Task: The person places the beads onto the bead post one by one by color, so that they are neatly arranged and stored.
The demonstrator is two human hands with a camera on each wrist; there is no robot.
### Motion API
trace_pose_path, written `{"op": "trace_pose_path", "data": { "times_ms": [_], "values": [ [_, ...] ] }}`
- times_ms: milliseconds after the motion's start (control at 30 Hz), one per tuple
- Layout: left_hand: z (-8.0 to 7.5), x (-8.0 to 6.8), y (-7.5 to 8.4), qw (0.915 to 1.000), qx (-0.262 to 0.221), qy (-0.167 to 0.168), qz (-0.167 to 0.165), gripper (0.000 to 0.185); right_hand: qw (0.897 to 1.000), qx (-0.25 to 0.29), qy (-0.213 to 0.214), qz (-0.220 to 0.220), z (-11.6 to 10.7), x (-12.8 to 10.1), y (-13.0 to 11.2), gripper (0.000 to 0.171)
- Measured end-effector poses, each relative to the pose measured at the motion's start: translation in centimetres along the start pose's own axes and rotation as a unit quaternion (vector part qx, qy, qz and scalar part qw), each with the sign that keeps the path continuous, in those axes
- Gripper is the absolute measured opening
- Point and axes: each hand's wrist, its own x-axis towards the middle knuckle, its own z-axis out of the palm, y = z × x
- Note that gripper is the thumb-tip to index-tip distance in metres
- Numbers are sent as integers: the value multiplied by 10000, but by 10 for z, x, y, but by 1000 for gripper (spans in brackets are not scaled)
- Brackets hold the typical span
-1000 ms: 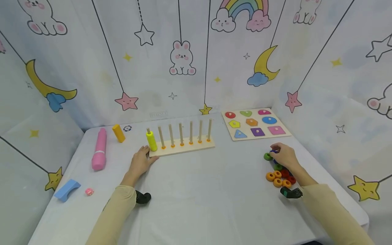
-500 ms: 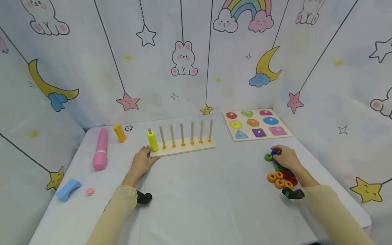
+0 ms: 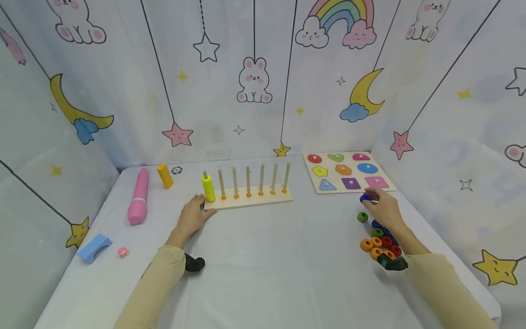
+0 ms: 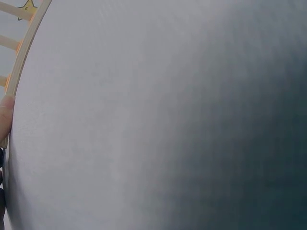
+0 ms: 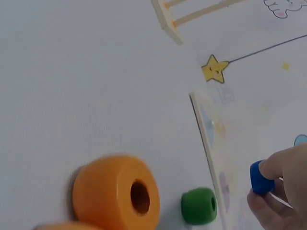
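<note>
While the left hand rests flat-fingered against the rack, apparently steadying it, the right hand pinches a blue ring.

A small blue ring bead is pinched in fingertips, lifted above the loose green bead.

The peg rack stands mid-table — shape puzzle behind-right, loose rings before the puzzle.

pegs: 7 | shape puzzle pieces: 9 | hands: 2 | pink cylinder: 1
</note>
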Motion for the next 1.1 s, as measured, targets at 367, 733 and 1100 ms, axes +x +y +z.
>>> {"op": "trace_pose_path", "data": {
  "times_ms": [367, 733, 1100],
  "values": [
    [2, -2, -1, 10000, 54, -58, -2, 72, 9866, 1117, 194, -1175, 38, 37, -90, 33],
    [-4, -1, 4, 10000, 26, -74, -39, 72, 9433, 2140, 65, -2537, 88, 69, -212, 31],
    [-5, 1, 4, 9997, -1, -178, -180, 72, 9053, 2557, -639, -3332, 154, 88, -294, 31]
  ]
}}
